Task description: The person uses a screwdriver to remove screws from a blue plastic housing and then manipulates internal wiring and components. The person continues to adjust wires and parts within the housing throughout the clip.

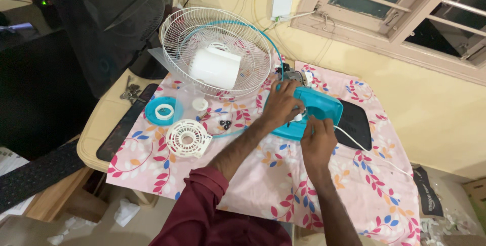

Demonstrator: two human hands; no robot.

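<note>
1. teal fan housing (316, 105) sits on the flowered pink cloth (354, 175) near the middle of the counter (96, 129), with both hands on it. left hand (281, 105) is spread over its top and pressing it down, fingers curled onto the plastic. right hand (318, 142) is pinched shut on something small at the near edge of the housing, can't tell what exactly, looks like where the white cord (364, 147) comes out.
2. handling guess: hollow moulded plastic, so light and stiff but smooth, and it'd slide on the cloth if not pinned. best hold is flat across the top or by the rim, not by the cord or the motor bits (293, 76) poking out the far end.
3. just beside it on the right is a black pad (357, 122).
4. to the left: white wire guard (215, 48) with the white motor cover (215, 67) in it, white vent cap (188, 137), teal disc (162, 110) and tiny black bits (225, 123) that'd roll off easily.
5. open room is mostly the near stretch of cloth; the wall is close behind, and the right cloth edge hangs over the drop.
</note>
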